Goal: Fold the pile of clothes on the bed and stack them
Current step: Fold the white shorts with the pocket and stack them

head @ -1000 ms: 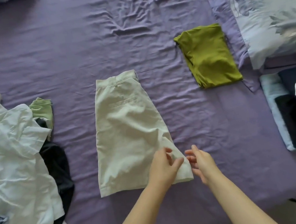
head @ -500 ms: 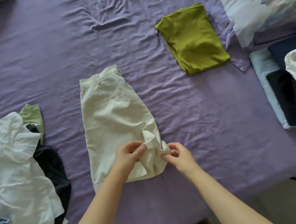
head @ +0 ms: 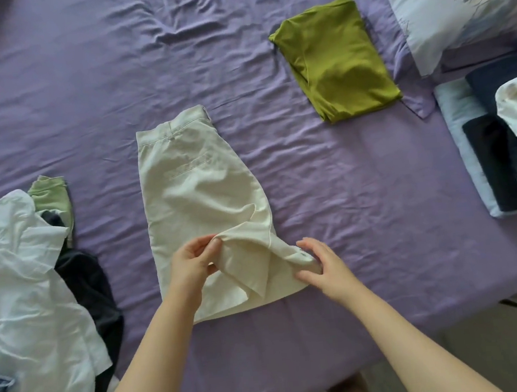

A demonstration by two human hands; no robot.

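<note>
Cream shorts (head: 199,195), flat, hem corner lifted

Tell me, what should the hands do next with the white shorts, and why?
Probably carry the lifted hem up toward the waistband to fold the cream shorts in half. The left hand and right hand each pinch the bottom edge, already raised and curled over, while the top half lies flat on the purple sheet.
</note>
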